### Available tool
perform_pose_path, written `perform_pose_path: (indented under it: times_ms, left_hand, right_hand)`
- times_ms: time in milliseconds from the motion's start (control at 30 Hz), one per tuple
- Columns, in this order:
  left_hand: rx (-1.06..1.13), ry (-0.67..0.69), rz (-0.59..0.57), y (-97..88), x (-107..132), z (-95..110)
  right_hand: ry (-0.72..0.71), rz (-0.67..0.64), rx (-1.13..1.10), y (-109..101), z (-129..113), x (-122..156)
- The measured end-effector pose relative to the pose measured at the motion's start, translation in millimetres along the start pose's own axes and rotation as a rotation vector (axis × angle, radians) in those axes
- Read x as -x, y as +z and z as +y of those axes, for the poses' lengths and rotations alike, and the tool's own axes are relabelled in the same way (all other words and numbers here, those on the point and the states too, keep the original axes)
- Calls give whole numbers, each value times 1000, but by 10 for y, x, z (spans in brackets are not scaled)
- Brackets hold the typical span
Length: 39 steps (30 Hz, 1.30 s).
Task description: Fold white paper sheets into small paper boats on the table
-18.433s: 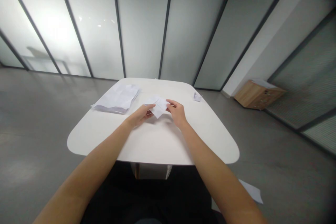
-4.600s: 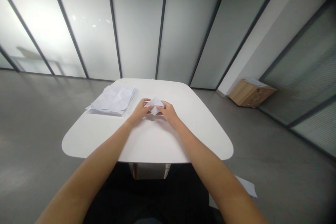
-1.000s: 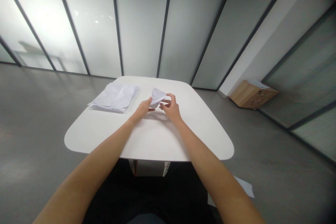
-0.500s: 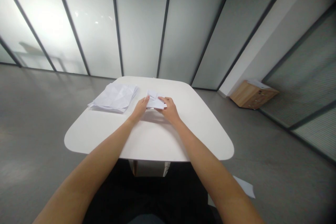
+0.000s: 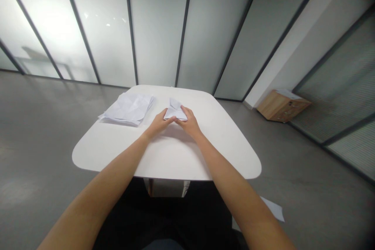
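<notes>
A small folded piece of white paper (image 5: pixel 176 114) is held between both hands over the middle of the table. One flap at its far side sticks up to a point. My left hand (image 5: pixel 160 122) grips its left side and near edge, the thumb pressed at the near fold. From the right, my right hand (image 5: pixel 189 121) pinches the other side, with a finger along the top right edge. The fingers beneath the paper are hidden.
A pile of creased white sheets (image 5: pixel 129 107) lies at the left of the white table (image 5: pixel 175 160). A wooden cabinet (image 5: pixel 278 105) stands on the floor at right. Another white sheet (image 5: pixel 273 208) is low at right. Frosted glass panels (image 5: pixel 158 27) rise behind the table.
The folded paper now has a flap raised to a point at its far side. My left hand has shifted from the left edge towards the near edge; the right has barely moved.
</notes>
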<state>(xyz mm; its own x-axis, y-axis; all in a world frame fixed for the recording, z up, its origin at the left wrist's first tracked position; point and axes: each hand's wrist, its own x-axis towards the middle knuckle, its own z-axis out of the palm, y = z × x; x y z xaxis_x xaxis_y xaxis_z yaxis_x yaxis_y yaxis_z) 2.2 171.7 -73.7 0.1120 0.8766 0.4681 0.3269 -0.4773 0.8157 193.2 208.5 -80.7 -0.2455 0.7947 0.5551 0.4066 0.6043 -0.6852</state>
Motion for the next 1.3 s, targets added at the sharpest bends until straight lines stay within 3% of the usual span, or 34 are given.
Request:
perform_pose_path:
  times_ms: [133,600,1000,1100,1300]
  left_hand:
    - [-139,26,5,-47,-20,4]
    - [-2,85,120,-48,-1,111]
    - [-15,117,144,-31,-18,76]
    - [-102,180,161,-37,-27,36]
    - [-352,307,205,-94,-19,-27]
  right_hand:
    - [25,10,-23,10,-6,-5]
    - [147,-77,-222,33,-114,29]
    - [300,-301,-689,-22,-176,63]
    - [310,-275,-691,10,-140,51]
    - [276,-28,-428,38,-9,-10]
